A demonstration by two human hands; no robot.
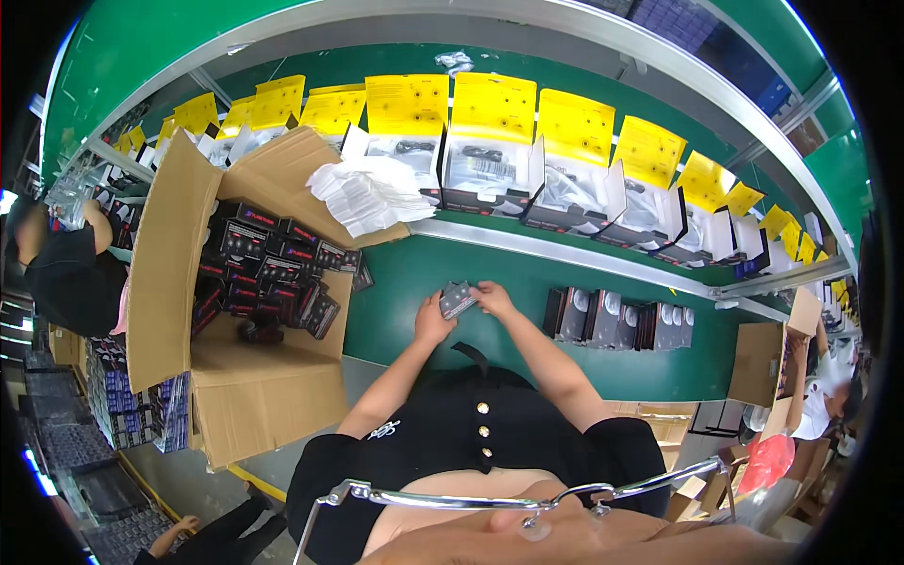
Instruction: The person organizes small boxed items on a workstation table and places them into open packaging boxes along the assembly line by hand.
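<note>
Above the green bench, a few small flat grey printed cards or leaflets (pixel 459 300) are fanned slightly between my hands. My left hand (pixel 434 323) grips their left edge with fingers closed. At the right edge, the thumb and fingers of my right hand (pixel 493 298) pinch them. Whether they are cards, leaflets or flat packets is too small to tell. To the right on the bench lies a row of similar dark flat pieces (pixel 605 318) with pale round pictures. At the left stands a big open cardboard box (pixel 268 414) holding many small black boxes (pixel 247 273).
A metal-edged shelf (pixel 565 247) crosses behind the bench, carrying open boxes with raised yellow lids (pixel 494 105). White crumpled sheeting (pixel 371 193) drapes over the carton's flap. Another cardboard carton (pixel 756 361) stands at the right. Other people (pixel 71 282) work at both sides.
</note>
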